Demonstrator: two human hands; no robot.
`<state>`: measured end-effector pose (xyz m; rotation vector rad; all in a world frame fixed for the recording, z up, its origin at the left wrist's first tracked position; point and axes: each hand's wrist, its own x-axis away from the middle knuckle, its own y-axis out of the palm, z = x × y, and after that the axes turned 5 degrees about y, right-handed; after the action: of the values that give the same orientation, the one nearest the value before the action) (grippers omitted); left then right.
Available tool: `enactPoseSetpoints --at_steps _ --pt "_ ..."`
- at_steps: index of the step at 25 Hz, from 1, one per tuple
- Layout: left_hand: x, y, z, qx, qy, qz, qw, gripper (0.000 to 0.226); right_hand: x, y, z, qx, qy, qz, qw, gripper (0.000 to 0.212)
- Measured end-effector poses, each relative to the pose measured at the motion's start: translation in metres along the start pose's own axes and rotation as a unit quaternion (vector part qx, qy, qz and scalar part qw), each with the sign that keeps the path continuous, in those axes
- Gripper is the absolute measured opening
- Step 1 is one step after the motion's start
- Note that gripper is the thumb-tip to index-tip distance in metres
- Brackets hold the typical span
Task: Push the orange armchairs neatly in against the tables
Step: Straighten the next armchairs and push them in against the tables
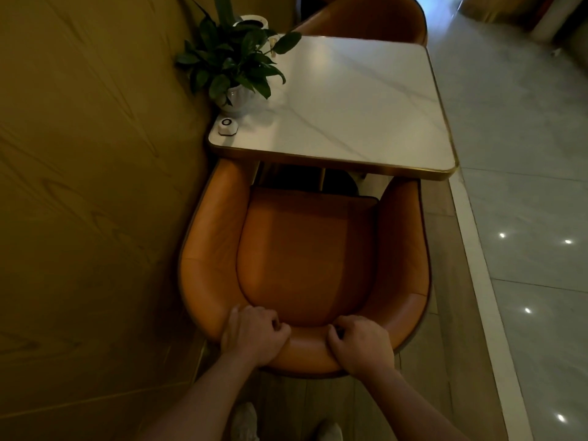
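An orange armchair (305,249) stands right below me, its open front facing a white marble-look table (359,100) with a gold rim. The tips of both armrests reach just under the table's near edge. My left hand (251,334) grips the top of the chair's curved backrest left of its middle. My right hand (359,343) grips the same backrest to the right, fingers curled over the inner edge. A second orange armchair (366,19) sits at the far side of the table, its backrest showing above the tabletop.
A wood-panelled wall (95,186) runs close along the chair's left side. A potted green plant (232,65) and a small white call button (227,126) stand on the table's left edge. A tiled aisle (525,202) lies to the right, past a pale floor strip.
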<state>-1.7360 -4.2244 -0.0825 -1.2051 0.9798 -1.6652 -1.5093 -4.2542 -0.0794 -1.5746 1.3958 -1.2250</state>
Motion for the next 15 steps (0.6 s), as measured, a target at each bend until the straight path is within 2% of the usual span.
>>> enactPoseSetpoints --at_steps 9,15 --pt "0.002 -0.014 0.003 0.017 -0.017 -0.025 0.999 0.057 -0.004 0.001 -0.001 -0.008 0.020 -0.009 1.000 0.033" --pt "0.001 -0.017 0.003 0.031 -0.028 -0.036 0.998 0.054 -0.008 0.001 0.001 -0.009 0.014 -0.022 1.000 0.036"
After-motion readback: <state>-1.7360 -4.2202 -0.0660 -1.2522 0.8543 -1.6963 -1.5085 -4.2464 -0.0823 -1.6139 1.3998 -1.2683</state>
